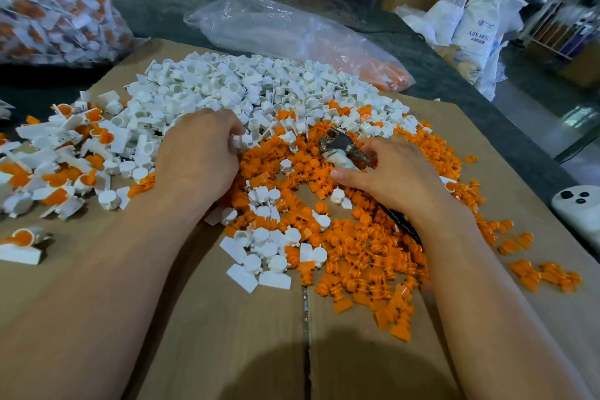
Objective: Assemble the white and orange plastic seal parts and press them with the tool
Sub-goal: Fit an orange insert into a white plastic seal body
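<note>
The curled fingers of the left hand [198,153] hide most of the small white plastic part [237,140] pinched at their tips. The right hand [393,175] grips the grey metal pressing tool [337,143] and covers its handle. The large clear plastic bag of white and orange seals [48,3] is blurred and cut off by the left and top edges. The white rounded device with black buttons [581,209] is cut off by the right edge.

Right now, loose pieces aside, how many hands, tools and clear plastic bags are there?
Hands: 2, the left hand and the right hand
Tools: 1, the metal pressing tool
Clear plastic bags: 2, bag of assembled seals and bag of orange parts
Total: 5
</note>
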### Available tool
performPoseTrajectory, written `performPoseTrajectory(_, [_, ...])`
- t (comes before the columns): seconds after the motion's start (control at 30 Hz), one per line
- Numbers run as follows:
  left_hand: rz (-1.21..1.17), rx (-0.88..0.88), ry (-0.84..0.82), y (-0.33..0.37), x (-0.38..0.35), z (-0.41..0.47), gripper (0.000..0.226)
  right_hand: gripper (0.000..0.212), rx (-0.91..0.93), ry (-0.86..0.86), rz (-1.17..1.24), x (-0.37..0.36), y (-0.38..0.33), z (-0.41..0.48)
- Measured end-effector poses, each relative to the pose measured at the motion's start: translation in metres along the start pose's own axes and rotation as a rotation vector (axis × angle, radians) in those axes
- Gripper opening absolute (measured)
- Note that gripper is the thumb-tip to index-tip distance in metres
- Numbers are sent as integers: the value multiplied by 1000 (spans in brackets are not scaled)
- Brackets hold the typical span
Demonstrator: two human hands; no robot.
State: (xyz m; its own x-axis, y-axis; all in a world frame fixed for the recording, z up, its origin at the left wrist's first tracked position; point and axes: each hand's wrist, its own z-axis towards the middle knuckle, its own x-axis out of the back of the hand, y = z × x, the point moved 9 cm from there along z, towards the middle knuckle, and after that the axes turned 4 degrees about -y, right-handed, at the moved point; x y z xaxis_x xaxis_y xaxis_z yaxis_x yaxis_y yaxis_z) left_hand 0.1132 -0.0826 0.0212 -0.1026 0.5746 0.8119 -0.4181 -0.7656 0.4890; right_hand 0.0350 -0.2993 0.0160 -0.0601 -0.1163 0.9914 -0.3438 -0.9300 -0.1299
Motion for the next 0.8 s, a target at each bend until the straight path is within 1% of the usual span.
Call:
performPoseTrajectory(0.07, [-94,-7,77,1,8,-1,23,74,8,23,22,3,-1,-1])
performPoseTrajectory(0.13, [-244,18,153,0,20,-4,20,66,21,111,77,13,-3,-3])
performPoseTrajectory(0.2, [-467,78,149,-2,23,-7,15,51,74,237,181,29,-8,-9])
performPoseTrajectory(0.27, [-668,112,94,0,20,-11,18,32,183,291,288,39,-21,-16])
performPoseTrajectory(0.33, [-775,114,37,4,16,-14,19,16,289,218,302,35,-37,-20])
performPoseTrajectory(0.37, [-805,111,13,7,13,-14,18,12,328,156,285,29,-44,-21])
performPoseTrajectory(0.43, [-867,117,-29,11,8,-15,15,13,380,43,219,16,-54,-23])
performPoseTrajectory(0.5, [-946,133,-78,15,2,-17,12,16,400,-33,100,6,-57,-23])
performPoseTrajectory(0.57, [-1026,147,-131,18,-3,-18,11,19,399,-74,20,0,-57,-23])
performPoseTrajectory(0.67, [-1139,149,-195,22,-7,-18,11,23,390,-108,12,-5,-59,-22])
performPoseTrajectory(0.73, [-1191,153,-236,24,-9,-19,17,22,384,-112,10,-7,-60,-22])
performPoseTrajectory(0.8, [-1193,153,-268,26,-11,-20,25,20,383,-99,7,-6,-60,-21])
